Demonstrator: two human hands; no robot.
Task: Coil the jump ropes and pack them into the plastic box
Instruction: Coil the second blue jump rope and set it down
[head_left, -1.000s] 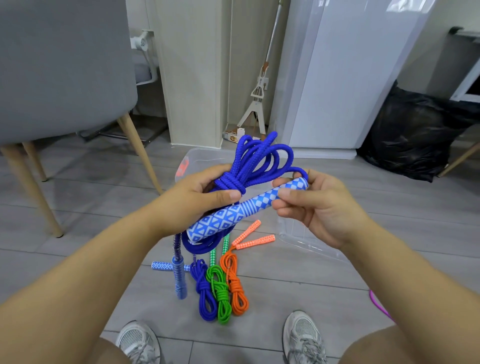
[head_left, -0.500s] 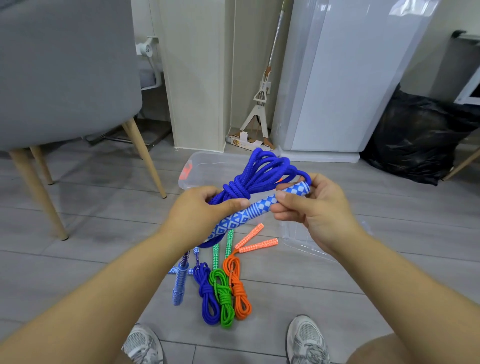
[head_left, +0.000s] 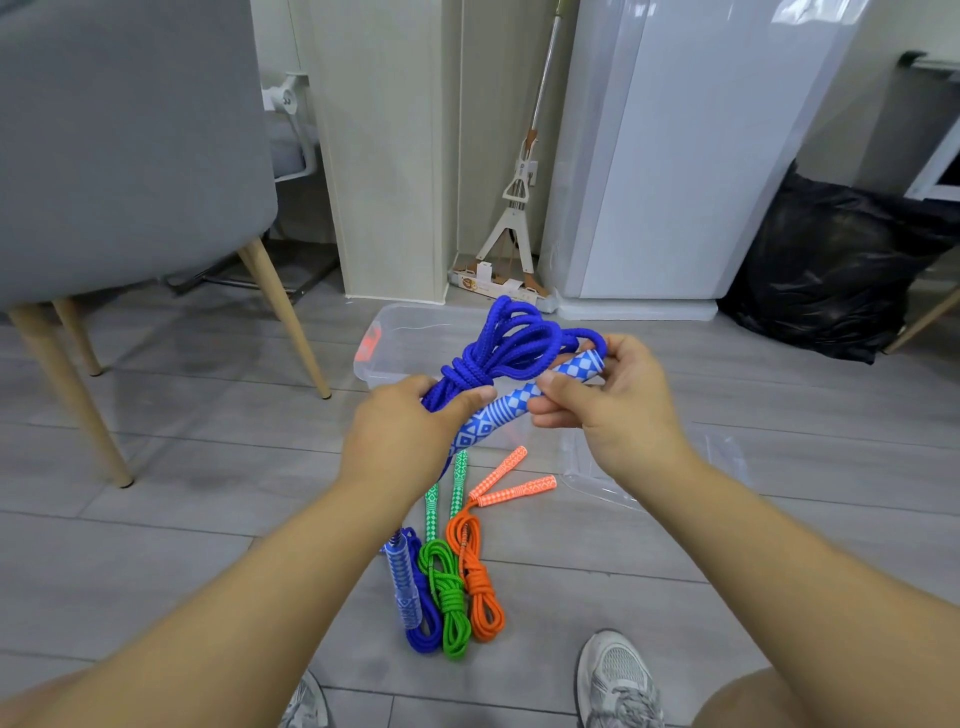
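Grey plank floor (head_left: 156, 467), grey chair (head_left: 119, 156) on wooden legs, white cabinet (head_left: 675, 182), black bag (head_left: 831, 270), leaning mop (head_left: 519, 197)

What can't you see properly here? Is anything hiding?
1. Head view: the box inside is mostly behind the blue rope, the left hand and the right hand; its contents cannot be told.
2. Head view: the left forearm hides which rope the low blue handle belongs to.
3. Head view: the left shoe is cut by the bottom edge.
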